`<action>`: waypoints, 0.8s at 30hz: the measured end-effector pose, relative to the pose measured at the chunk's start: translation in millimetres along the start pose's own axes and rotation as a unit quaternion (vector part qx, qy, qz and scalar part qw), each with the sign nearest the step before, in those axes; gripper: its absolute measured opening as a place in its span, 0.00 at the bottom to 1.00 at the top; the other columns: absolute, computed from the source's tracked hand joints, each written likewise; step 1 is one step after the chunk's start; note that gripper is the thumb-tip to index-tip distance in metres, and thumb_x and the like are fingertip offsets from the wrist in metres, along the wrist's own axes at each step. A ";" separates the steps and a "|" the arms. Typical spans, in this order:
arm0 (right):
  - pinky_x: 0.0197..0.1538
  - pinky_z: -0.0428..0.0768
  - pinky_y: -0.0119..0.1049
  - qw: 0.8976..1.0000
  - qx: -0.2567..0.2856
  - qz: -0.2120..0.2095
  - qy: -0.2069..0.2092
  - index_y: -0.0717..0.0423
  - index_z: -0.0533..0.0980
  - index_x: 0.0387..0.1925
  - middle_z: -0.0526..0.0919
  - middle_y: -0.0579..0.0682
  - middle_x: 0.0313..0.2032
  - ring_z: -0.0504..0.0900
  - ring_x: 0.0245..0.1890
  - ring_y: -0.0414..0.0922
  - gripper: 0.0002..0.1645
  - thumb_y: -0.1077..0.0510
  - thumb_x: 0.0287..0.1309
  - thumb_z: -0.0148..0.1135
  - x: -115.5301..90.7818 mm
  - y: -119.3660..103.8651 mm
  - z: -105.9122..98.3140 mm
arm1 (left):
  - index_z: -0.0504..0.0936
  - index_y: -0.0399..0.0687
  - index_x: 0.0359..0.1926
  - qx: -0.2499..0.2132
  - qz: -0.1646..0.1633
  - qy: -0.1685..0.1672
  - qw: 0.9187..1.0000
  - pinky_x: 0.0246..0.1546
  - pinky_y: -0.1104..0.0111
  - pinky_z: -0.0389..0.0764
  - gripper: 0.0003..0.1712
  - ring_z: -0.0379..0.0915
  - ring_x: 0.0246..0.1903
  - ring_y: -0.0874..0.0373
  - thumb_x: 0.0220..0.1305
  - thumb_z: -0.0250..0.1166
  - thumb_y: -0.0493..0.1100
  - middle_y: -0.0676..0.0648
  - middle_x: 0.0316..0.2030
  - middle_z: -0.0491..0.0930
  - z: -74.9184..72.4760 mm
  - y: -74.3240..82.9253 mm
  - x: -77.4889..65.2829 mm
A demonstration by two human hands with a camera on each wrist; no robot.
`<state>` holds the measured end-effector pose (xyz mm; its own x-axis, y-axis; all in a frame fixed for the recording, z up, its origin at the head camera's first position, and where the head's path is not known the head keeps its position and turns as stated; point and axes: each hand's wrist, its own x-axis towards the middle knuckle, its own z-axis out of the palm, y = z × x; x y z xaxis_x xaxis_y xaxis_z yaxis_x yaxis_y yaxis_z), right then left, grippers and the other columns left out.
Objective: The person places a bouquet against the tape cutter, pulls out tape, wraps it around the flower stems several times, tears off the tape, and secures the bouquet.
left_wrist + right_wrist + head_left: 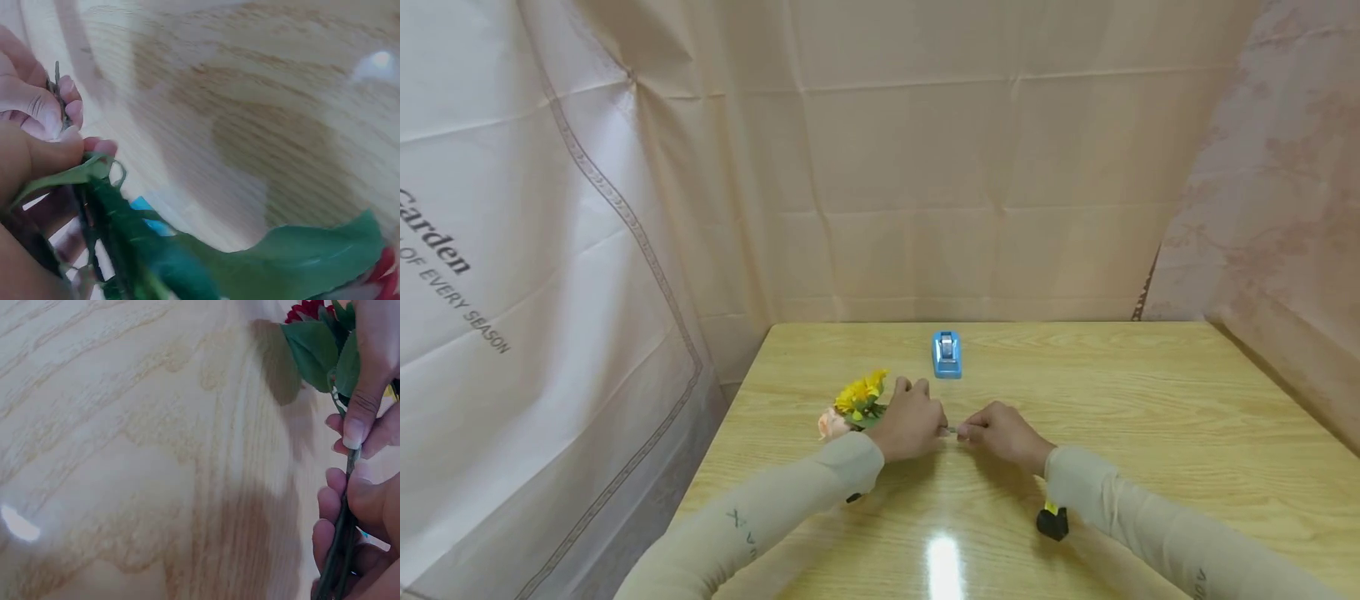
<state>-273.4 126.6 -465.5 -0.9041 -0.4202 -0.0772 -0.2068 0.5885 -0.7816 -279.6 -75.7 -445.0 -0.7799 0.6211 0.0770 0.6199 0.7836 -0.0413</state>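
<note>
A bunch of flowers with a yellow bloom (859,396) and a peach rose (832,425) lies sideways over the table. My left hand (913,422) grips the bunch by its stems below the leaves. My right hand (1003,433) pinches the thin dark stems (337,556) further down, close beside the left fingertips. A red bloom (306,310) and green leaves (311,353) show past the left hand in the right wrist view. In the left wrist view a large leaf (294,259) hangs across the bottom, and stem ends (57,81) poke out of the right hand's fingers.
A blue tape dispenser (947,358) stands at the back of the wooden table (1112,375), beyond both hands. Under the right sleeve is a small black and yellow object (1052,522). Cloth curtains (910,167) hang behind the table and at its sides.
</note>
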 end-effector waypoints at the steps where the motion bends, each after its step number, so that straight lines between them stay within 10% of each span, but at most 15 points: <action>1: 0.50 0.83 0.50 1.000 -0.002 -0.002 0.004 0.59 0.89 0.39 0.90 0.52 0.42 0.88 0.39 0.47 0.13 0.57 0.72 0.62 0.2 0.1 0.8 | 0.93 0.59 0.39 0.000 0.003 -0.006 1.000 0.46 0.59 0.57 0.09 0.63 0.35 0.60 0.69 0.69 0.54 0.63 0.31 0.86 -1.0 0.1 0.8; 7: 0.51 0.83 0.52 1.000 0.007 -0.003 0.021 0.60 0.88 0.43 0.90 0.53 0.42 0.89 0.40 0.49 0.11 0.59 0.71 0.62 -1.3 1.4 4.2 | 0.91 0.56 0.31 -0.090 -0.003 -0.091 0.992 0.45 0.57 0.55 0.09 0.69 0.31 0.62 0.69 0.68 0.45 0.62 0.24 0.83 -12.2 -5.6 13.1; 16: 0.46 0.84 0.48 0.998 -0.019 -0.021 0.057 0.57 0.89 0.43 0.89 0.49 0.40 0.86 0.38 0.45 0.10 0.57 0.70 0.65 -1.3 3.7 5.4 | 0.91 0.49 0.33 -0.261 -0.066 -0.202 0.942 0.69 0.32 0.36 0.18 0.78 0.37 0.66 0.77 0.58 0.44 0.55 0.27 0.88 -25.5 -16.1 18.9; 24: 0.45 0.84 0.47 0.998 -0.013 -0.029 0.056 0.58 0.88 0.45 0.88 0.49 0.42 0.86 0.40 0.46 0.12 0.56 0.71 0.64 -4.0 2.4 4.6 | 0.91 0.52 0.26 -0.213 -0.057 -0.150 0.964 0.59 0.46 0.52 0.18 0.72 0.35 0.60 0.74 0.63 0.46 0.55 0.23 0.86 -21.9 -12.4 18.5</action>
<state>-268.6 126.5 -469.9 -0.9263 -0.3748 0.0385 -0.2682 0.5842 -0.7660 -299.8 -74.2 -421.2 -0.7947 0.5585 -0.2377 0.4585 0.8090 0.3677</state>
